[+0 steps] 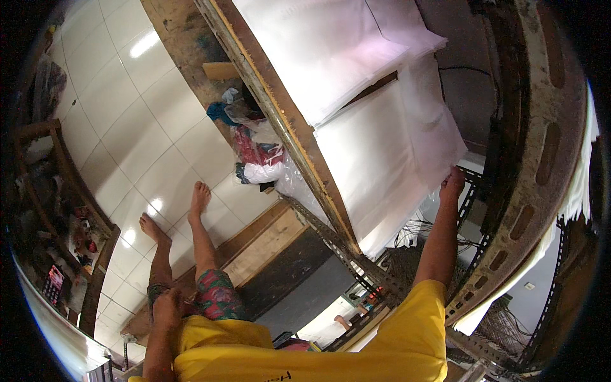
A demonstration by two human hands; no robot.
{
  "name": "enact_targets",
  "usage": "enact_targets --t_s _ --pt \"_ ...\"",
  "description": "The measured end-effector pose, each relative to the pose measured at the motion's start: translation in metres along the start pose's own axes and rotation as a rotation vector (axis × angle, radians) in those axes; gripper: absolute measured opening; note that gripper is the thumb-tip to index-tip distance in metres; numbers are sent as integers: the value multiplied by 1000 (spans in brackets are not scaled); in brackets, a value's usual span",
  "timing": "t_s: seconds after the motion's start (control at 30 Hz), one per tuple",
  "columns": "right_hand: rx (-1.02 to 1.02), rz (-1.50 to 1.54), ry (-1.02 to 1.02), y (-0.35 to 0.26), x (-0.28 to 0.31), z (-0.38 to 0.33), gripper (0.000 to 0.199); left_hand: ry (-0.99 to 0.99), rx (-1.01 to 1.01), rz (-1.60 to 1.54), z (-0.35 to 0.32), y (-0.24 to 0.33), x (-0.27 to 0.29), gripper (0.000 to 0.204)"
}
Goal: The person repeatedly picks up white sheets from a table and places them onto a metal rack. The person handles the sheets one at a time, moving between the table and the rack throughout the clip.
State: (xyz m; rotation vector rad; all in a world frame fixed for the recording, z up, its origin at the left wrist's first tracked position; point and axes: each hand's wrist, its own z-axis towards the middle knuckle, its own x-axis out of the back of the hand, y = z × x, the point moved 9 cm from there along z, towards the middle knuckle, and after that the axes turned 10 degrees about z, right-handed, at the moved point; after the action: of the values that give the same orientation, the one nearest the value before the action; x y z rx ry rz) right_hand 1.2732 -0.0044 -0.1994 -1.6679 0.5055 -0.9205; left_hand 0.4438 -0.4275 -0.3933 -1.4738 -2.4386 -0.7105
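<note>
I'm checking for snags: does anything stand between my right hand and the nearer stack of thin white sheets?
Nothing visible does: your right hand is at the right corner of that white stack, seemingly touching it.

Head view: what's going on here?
The person's bare right hand is at the right-hand corner of a nearer layer of smooth white sheets on a long wooden-edged table. More white sheets lie beyond it. The bare left hand is down by the left leg, away from the sheets.
</note>
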Motion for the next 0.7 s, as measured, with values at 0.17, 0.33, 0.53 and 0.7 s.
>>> enact_targets --t_s 0.17,0.33,0.53,0.7 --pt "89 -202 44 2 20 17 14 19 -12 -49 4 4 3 19" --pt "70 -183 124 7 26 26 12 57 -25 23 6 2 -6 20" --pt "60 -185 139 18 43 43 14 39 -16 -3 3 4 -1 20" --pt "118 -164 179 17 35 42 10 12 10 9 -2 6 2 20"
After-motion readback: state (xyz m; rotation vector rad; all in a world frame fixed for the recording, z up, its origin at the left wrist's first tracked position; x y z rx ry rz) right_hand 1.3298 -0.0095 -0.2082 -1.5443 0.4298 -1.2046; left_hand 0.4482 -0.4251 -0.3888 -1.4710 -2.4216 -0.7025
